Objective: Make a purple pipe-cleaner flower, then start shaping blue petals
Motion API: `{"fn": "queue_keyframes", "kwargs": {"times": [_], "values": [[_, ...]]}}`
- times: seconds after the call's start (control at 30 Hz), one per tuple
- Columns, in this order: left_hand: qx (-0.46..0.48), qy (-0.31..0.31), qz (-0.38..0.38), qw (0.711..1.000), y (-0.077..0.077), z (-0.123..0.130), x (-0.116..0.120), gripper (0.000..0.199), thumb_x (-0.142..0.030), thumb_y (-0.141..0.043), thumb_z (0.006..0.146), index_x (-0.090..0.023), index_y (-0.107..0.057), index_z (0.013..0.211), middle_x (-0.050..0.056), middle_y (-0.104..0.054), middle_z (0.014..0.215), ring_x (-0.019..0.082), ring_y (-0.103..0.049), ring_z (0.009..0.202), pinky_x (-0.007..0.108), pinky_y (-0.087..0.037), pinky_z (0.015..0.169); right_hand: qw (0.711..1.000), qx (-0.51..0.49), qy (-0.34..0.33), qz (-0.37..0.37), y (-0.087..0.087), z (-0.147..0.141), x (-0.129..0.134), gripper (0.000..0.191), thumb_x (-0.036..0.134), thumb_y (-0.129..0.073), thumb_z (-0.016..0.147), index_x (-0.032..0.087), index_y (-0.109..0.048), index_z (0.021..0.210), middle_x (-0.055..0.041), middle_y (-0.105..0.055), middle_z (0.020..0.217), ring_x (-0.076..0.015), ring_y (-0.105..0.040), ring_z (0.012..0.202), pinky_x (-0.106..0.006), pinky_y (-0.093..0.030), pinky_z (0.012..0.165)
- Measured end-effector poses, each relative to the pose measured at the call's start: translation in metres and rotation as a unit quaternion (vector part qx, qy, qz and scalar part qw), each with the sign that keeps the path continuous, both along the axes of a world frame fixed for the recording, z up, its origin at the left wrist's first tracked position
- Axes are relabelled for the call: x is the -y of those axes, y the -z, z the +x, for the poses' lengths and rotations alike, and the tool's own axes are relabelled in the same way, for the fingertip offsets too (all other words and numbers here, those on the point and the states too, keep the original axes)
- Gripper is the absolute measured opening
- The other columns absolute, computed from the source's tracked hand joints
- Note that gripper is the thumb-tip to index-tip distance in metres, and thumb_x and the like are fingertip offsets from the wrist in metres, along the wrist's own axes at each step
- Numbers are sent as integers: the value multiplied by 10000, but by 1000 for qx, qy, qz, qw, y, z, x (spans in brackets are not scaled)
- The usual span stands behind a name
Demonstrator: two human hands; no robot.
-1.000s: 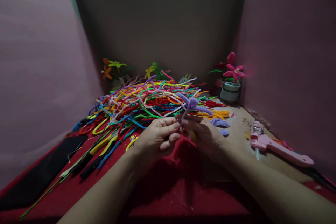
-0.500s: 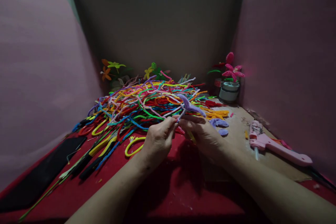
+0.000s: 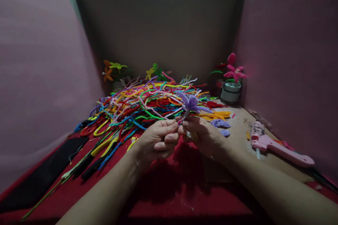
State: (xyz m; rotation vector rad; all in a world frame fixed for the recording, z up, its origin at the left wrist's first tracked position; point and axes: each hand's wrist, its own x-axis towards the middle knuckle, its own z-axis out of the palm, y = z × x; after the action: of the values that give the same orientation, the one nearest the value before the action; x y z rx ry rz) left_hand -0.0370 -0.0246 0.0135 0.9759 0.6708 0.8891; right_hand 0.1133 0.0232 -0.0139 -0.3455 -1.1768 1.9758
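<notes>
A purple pipe-cleaner flower [image 3: 191, 102] with fuzzy petals stands up between my two hands, over the front of a big heap of pipe cleaners [image 3: 148, 102]. My left hand [image 3: 162, 139] pinches the base of its stem between thumb and forefinger. From the other side my right hand [image 3: 202, 133] grips the same stem, its fingers curled around it. Something small and yellowish shows under the right fingers, too hidden to name. Just right of that hand, loose purple petals [image 3: 221, 123] lie on a cardboard sheet [image 3: 239, 116].
A pink glue gun [image 3: 280, 151] rests on the cardboard at right. Behind it stands a grey pot [image 3: 231, 92] with pink flowers. At left lie yellow-and-black pliers [image 3: 102, 153], scissors [image 3: 101, 128] and a black flat object [image 3: 44, 172] on the red cloth [image 3: 190, 200].
The purple flower has turned, and more of its petals now face me. My left hand's fingers have shifted at the stem and moved slightly, covering most of the yellow loop handle.
</notes>
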Motion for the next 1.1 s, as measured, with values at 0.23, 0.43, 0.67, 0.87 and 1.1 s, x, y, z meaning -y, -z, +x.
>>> {"fn": "queue_keyframes", "kwargs": {"times": [0.23, 0.43, 0.67, 0.87, 1.1], "values": [[-341, -260, 252, 867, -2, 18, 7, 216, -371, -585, 734, -161, -554, 770, -37, -513, 545, 65, -439, 409, 176, -323, 400, 995, 24, 94, -3, 7, -1, -6, 200, 272, -711, 603, 181, -653, 771, -12, -620, 701, -112, -496, 588, -225, -326, 472], [-420, -339, 374, 754, 7, 17, 5, 171, -275, -503, 792, -180, -554, 659, -7, -516, 595, 85, -425, 539, 189, -338, 529, 997, 25, 77, 16, 2, -3, 1, 110, 247, -691, 648, 185, -660, 734, 14, -583, 642, -74, -436, 526, -205, -287, 438], [-82, -97, 19, 992, -4, 9, 4, 136, -310, -504, 801, -181, -502, 844, -96, -314, 499, 11, -120, 324, 123, -165, 286, 998, 22, 54, 11, 3, -1, 3, 175, 246, -654, 680, 182, -669, 841, 5, -592, 658, -79, -452, 546, -198, -270, 439], [-200, -162, 113, 960, 0, 13, 6, 178, -336, -497, 801, -165, -538, 775, -66, -381, 503, 32, -262, 338, 142, -237, 328, 995, 36, 89, -3, 3, 0, 1, 113, 247, -675, 651, 181, -665, 742, 10, -590, 658, -86, -473, 565, -210, -311, 474], [-403, -289, 348, 795, 10, 19, 6, 150, -252, -501, 789, -202, -636, 831, -17, -504, 584, 85, -448, 524, 180, -350, 515, 993, 57, 93, 44, -3, 2, 6, 174, 265, -666, 675, 184, -679, 828, 9, -577, 646, -85, -434, 547, -217, -275, 465]]}}
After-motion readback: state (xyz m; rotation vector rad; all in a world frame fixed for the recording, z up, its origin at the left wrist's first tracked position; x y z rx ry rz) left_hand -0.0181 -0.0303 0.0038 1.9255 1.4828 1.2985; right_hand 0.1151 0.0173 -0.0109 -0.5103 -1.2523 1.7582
